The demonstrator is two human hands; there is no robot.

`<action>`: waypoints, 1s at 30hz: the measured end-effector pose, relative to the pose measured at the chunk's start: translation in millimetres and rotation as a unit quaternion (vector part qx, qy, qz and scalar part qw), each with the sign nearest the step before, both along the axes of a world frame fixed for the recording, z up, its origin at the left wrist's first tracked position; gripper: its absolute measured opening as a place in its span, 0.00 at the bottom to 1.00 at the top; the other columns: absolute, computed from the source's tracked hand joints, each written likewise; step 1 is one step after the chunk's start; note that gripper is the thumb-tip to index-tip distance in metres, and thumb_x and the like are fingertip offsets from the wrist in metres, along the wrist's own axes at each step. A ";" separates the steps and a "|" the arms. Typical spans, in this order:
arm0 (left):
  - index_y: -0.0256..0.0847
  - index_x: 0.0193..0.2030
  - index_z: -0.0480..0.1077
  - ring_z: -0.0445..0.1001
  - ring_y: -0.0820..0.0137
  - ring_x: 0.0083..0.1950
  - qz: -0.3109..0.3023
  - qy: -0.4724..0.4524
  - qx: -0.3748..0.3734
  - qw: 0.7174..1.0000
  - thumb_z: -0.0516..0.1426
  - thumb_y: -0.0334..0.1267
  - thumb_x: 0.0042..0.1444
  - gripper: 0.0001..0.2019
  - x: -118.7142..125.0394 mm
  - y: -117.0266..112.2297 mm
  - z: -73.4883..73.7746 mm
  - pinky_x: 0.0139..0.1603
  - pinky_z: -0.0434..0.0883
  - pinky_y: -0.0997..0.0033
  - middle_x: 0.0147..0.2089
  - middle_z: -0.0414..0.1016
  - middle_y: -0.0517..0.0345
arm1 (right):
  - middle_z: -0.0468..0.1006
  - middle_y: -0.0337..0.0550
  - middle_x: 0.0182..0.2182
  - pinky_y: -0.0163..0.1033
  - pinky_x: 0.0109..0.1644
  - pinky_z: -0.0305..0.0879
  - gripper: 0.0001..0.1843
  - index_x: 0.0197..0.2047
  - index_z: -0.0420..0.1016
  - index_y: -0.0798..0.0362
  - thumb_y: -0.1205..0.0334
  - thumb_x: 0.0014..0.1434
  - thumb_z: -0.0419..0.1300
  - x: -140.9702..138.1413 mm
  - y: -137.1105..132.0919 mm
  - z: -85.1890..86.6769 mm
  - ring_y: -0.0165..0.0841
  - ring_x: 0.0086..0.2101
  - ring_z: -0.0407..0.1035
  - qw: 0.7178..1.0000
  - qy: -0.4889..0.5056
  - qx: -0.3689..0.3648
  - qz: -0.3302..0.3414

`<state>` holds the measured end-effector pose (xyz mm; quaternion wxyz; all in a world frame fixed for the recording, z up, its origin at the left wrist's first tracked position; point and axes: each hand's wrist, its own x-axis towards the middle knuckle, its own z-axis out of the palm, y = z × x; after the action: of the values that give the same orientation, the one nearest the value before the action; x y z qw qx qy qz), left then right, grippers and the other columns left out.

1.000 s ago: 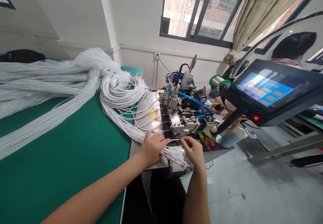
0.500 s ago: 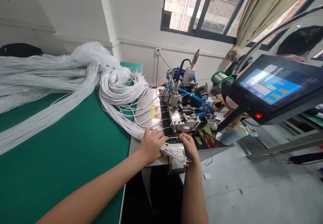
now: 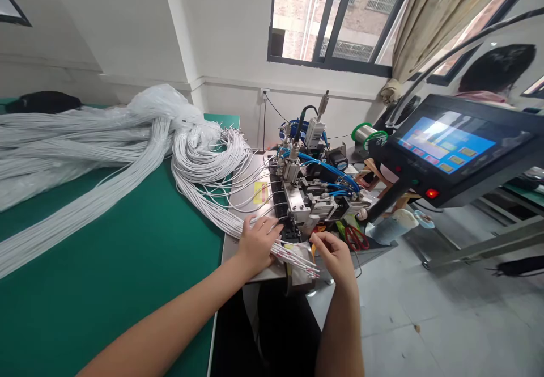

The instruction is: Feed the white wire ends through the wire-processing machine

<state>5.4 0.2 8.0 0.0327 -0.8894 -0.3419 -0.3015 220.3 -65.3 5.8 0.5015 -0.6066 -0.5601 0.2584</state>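
My left hand (image 3: 257, 245) is wrapped over a bundle of white wires (image 3: 212, 215) at the front of the bench machine (image 3: 308, 195). Beyond its fingers the wire ends (image 3: 300, 261), several with reddish tips, stick out toward my right hand (image 3: 339, 257). The thumb and forefinger of that hand are pinched together just right of the ends, near the machine's front corner. Whatever lies between them is too small to make out. Single wires run from the coil to the black strip (image 3: 278, 195) along the machine's left side.
On the green table (image 3: 140, 258) lie more white wires and clear plastic wrapping (image 3: 159, 102). A touch screen (image 3: 450, 144) on an arm stands right of the machine. Red-handled scissors (image 3: 356, 238) and a wire spool (image 3: 369, 134) are nearby. Another person (image 3: 497, 71) is behind the screen.
My right hand has moved a little right, away from the machine's front and the wire ends. My left hand keeps its hold on the bundle. The view has shifted slightly.
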 end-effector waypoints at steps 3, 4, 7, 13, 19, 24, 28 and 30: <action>0.43 0.51 0.70 0.70 0.61 0.51 -0.001 -0.011 0.004 1.000 0.54 0.35 0.56 0.15 0.2 -0.8 1.4 0.58 0.52 0.50 0.50 0.75 0.53 | 0.74 0.42 0.25 0.36 0.30 0.59 0.15 0.30 0.78 0.54 0.51 0.58 0.59 -3.9 -5.6 16.8 0.33 0.27 0.65 0.997 -0.064 -0.009 0.052; 0.43 0.50 0.70 0.70 0.61 0.51 -0.002 -0.013 0.003 1.000 0.54 0.35 0.56 0.15 0.0 -0.9 1.7 0.57 0.52 0.50 0.49 0.75 0.54 | 0.74 0.42 0.25 0.36 0.30 0.59 0.15 0.30 0.78 0.54 0.52 0.58 0.59 -5.6 -5.6 21.4 0.33 0.27 0.66 0.994 -0.080 -0.013 0.071; 0.44 0.49 0.70 0.70 0.61 0.49 -0.004 -0.017 0.002 1.000 0.55 0.35 0.55 0.15 -0.8 -1.3 1.2 0.57 0.52 0.50 0.46 0.75 0.54 | 0.77 0.43 0.27 0.35 0.30 0.60 0.13 0.31 0.79 0.53 0.53 0.58 0.60 -10.0 -2.0 31.3 0.34 0.28 0.68 0.987 -0.099 -0.021 0.126; 0.44 0.46 0.70 0.71 0.61 0.44 -0.006 0.000 0.015 1.000 0.55 0.33 0.52 0.13 -1.3 -2.1 -1.4 0.58 0.49 0.46 0.38 0.76 0.56 | 0.76 0.42 0.27 0.35 0.31 0.61 0.13 0.30 0.78 0.54 0.54 0.58 0.59 -10.7 12.3 27.9 0.34 0.28 0.68 0.984 -0.037 -0.033 0.169; 0.44 0.52 0.68 0.70 0.61 0.46 0.041 -0.020 0.044 0.998 0.52 0.36 0.59 0.14 1.8 -4.7 3.0 0.59 0.47 0.45 0.39 0.77 0.54 | 0.74 0.41 0.26 0.35 0.30 0.61 0.15 0.31 0.77 0.55 0.50 0.56 0.61 -4.9 27.6 9.0 0.33 0.27 0.66 0.994 0.022 -0.031 0.098; 0.41 0.41 0.70 0.69 0.62 0.45 0.051 -0.009 0.059 0.997 0.52 0.31 0.56 0.08 0.7 -5.0 3.0 0.53 0.52 0.51 0.37 0.75 0.55 | 0.72 0.40 0.25 0.35 0.29 0.59 0.14 0.29 0.75 0.55 0.51 0.56 0.61 -9.8 32.7 3.8 0.32 0.26 0.63 0.998 0.013 0.022 0.051; 0.41 0.35 0.70 0.68 0.65 0.40 0.008 -0.005 0.072 0.997 0.50 0.30 0.59 0.09 -1.6 -3.8 -0.2 0.52 0.53 0.56 0.30 0.72 0.57 | 0.72 0.40 0.25 0.36 0.31 0.60 0.13 0.29 0.75 0.53 0.52 0.57 0.61 -19.3 30.6 7.2 0.32 0.27 0.64 0.998 0.016 0.058 0.036; 0.42 0.36 0.71 0.68 0.66 0.40 -0.028 0.003 0.076 0.997 0.49 0.31 0.60 0.09 -2.4 -3.5 -2.1 0.51 0.54 0.58 0.30 0.72 0.58 | 0.73 0.41 0.26 0.36 0.33 0.61 0.13 0.28 0.75 0.53 0.52 0.57 0.61 -23.1 27.8 10.4 0.33 0.28 0.65 0.996 0.019 0.073 0.041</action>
<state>3.0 -3.3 5.9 0.0932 -0.8945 -0.2932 -0.3245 197.2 -37.5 16.2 0.5442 -0.5400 -0.5922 0.2481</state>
